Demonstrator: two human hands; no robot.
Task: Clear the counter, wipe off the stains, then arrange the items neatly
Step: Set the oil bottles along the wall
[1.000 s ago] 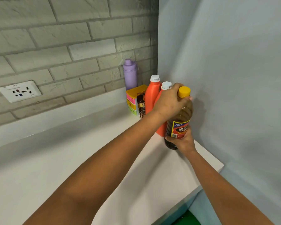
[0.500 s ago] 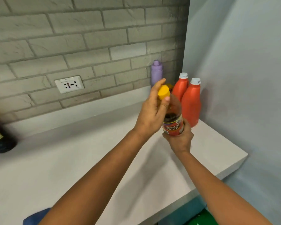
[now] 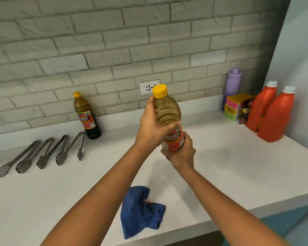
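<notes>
Head view looks down on a white worktop (image 3: 229,166) against a grey brick wall (image 3: 114,41). At the left lie four metal tongs (image 3: 43,151) side by side, and just behind them a second vinegar bottle (image 3: 86,116) stands upright by the wall. In the right corner a purple bottle (image 3: 233,84), a stack of coloured boxes (image 3: 234,107), a dark sachet (image 3: 245,111) and two orange bottles (image 3: 270,112) are grouped close together. A crumpled blue cloth (image 3: 140,213) lies near the front edge, below the arms. The middle of the worktop between the tongs and the corner group is bare. Above it, both hands hold a yellow-capped vinegar bottle (image 3: 167,114) upright, clear of the surface: the left hand (image 3: 153,125) wraps round its upper body, and the right hand (image 3: 181,153) grips its base.
</notes>
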